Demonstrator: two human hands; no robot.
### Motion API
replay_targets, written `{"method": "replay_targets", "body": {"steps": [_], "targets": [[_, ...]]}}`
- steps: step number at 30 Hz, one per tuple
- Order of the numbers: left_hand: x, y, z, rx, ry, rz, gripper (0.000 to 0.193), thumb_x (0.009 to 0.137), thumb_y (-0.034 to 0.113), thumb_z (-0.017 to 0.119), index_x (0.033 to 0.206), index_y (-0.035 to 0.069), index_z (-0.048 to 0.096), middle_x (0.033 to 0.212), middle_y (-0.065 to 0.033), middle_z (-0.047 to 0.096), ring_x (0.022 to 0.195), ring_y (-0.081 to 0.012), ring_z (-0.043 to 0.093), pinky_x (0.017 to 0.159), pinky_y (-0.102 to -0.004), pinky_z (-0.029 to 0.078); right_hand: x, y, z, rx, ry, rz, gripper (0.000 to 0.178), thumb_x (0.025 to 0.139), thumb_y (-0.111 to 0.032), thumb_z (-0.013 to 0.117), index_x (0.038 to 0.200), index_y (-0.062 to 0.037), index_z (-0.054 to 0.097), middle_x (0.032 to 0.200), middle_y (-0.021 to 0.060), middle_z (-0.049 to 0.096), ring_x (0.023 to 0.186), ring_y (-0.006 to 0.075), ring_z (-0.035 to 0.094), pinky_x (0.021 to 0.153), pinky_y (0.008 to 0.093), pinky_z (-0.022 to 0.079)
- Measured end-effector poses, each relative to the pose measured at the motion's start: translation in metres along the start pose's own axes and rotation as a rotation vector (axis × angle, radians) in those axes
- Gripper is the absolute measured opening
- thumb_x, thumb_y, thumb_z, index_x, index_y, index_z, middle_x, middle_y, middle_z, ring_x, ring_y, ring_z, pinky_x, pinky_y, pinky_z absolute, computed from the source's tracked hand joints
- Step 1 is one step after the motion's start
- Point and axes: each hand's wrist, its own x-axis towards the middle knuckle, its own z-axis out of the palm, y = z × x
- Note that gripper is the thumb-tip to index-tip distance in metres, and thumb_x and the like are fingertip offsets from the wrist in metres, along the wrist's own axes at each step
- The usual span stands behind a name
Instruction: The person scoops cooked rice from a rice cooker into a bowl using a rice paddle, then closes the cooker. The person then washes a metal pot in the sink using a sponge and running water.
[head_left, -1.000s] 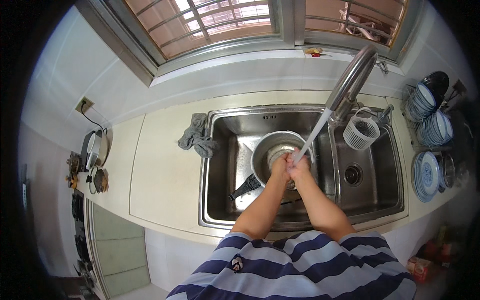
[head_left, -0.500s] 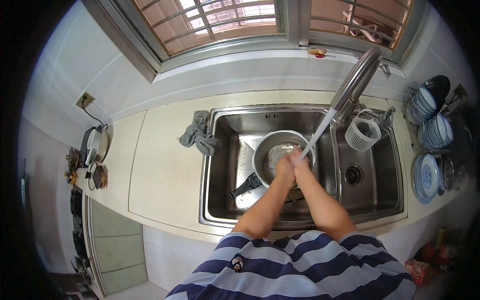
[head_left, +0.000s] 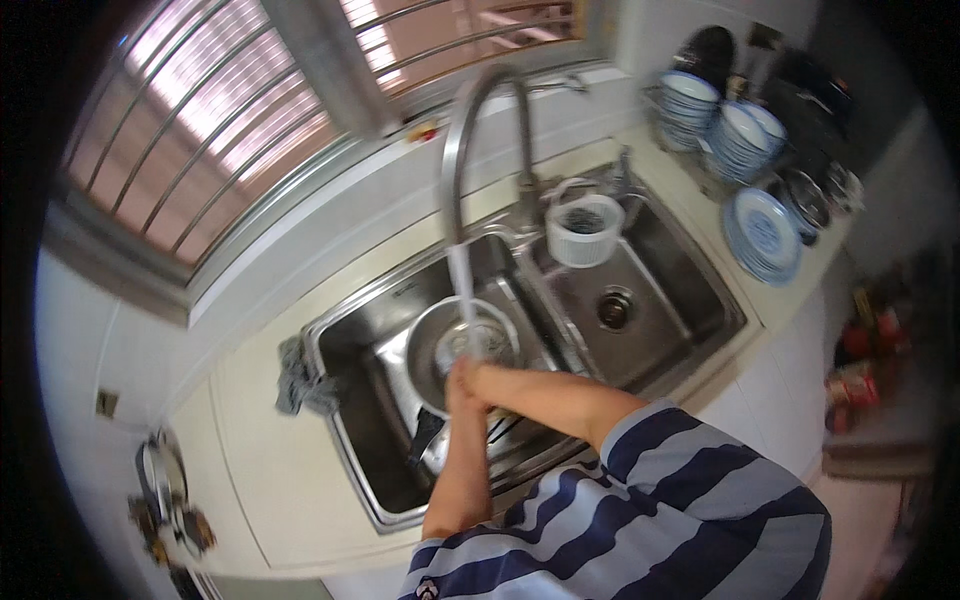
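Both hands are pressed against each other over the near rim of a round metal pot in the larger sink basin. My left hand is on the left, and my right hand laps against it from the right. Their fingers are blurred and partly hidden, so I cannot make out how they are bent. Water streams from the tall curved faucet into the pot, just beyond the hands. The pot's black handle points toward me, left of my left forearm.
A white perforated basket hangs in the smaller basin, near its drain. Left of the sink lies a grey cloth. Blue-rimmed bowls and stacked plates stand at the far right. Pans sit far left.
My view has swung to the right and tilted. The hands have drawn back from the water stream to the pot's near rim, still together. Water keeps running.
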Motion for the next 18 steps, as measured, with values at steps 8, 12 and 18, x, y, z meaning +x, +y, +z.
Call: {"method": "replay_targets", "body": {"steps": [8,12,18], "targets": [[0.033,0.053,-0.012,0.083,-0.034,0.141,0.024,0.084,0.012,0.04,0.089,-0.003,0.058,0.089,-0.0147,0.063,0.082,-0.0293,0.061,0.081,-0.0391,0.048,-0.065,-0.019,-0.033,0.93,0.633,-0.136,0.022,0.082,-0.021,0.054,0.08,0.0004,0.062,0.095,0.0159,0.061,0.09,0.0253,0.059,0.077,0.0352,0.046],[0.04,0.028,0.017,0.081,0.016,0.116,0.033,0.085,0.016,0.034,0.1,-0.005,0.053,0.095,-0.0183,0.061,0.09,-0.0305,0.058,0.084,-0.0434,0.046,-0.054,-0.001,-0.05,2.212,0.768,0.485,0.021,0.086,-0.024,0.054,0.07,-0.0114,0.057,0.066,0.0015,0.056,0.056,0.015,0.053,0.048,0.0293,0.046],[0.006,-0.006,0.039,-0.068,0.043,0.125,0.029,0.087,0.02,0.037,0.101,0.003,0.055,0.084,-0.0127,0.061,0.078,-0.0268,0.06,0.073,-0.0399,0.05,-0.02,0.007,-0.053,2.484,0.525,0.509,0.027,0.086,-0.036,0.056,0.073,-0.013,0.052,0.06,0.0019,0.048,0.05,0.0157,0.047,0.037,0.0288,0.037]]}}
